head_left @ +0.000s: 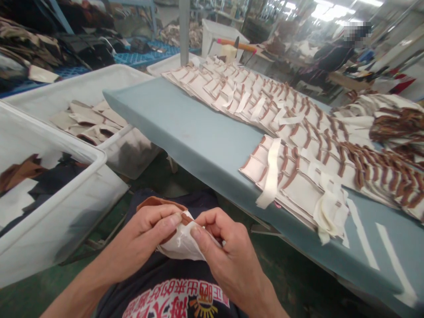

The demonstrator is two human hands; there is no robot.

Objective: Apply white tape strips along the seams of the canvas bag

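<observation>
That brown-and-white piece [182,245] is over the lap [175,273], left hand [150,229] and right hand [228,245] both pinching its edge; it's partly covered, but probably light and floppy, so grab that edge.

On my head-camera feed I see the left hand [149,232] and right hand [228,243] pinching 1 white-and-brown piece [185,245] above dark printed clothing [149,276], near a blue-grey table [159,115] bearing overlapping cream-and-brown pieces [304,176] and pale strips [273,165], with 2 white bins [66,221] to the left.
</observation>
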